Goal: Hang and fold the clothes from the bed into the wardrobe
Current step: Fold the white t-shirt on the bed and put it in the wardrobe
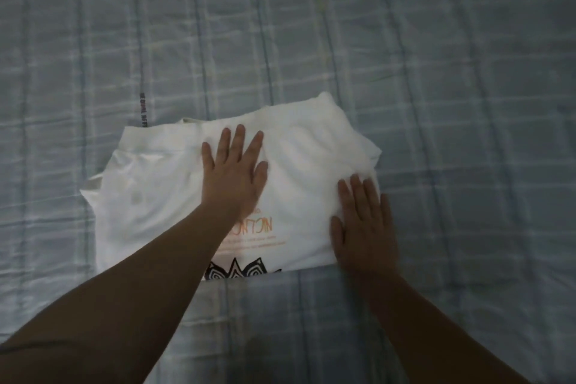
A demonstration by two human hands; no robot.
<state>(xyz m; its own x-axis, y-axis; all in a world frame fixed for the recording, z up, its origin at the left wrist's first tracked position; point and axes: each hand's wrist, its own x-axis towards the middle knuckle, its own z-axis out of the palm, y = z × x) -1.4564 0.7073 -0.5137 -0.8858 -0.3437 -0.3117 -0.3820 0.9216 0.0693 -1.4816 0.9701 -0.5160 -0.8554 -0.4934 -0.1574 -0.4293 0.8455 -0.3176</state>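
left hand (pixel 232 178) flat, spread mid-shirt | right hand (pixel 363 221) flat, spread at white shirt (pixel 149 196) right edge | bedspread (pixel 467 72) bare around

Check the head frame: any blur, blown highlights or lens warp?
Head view: dim room; white shirt nearly blown out, folds faint; right hand motion-smeared, left hand sharper; bedspread stripes bow outward from wide-angle warp; edges soft.

Dim, bluish light; soft blur throughout; white shirt (pixel 299 171) glares; edges darken.
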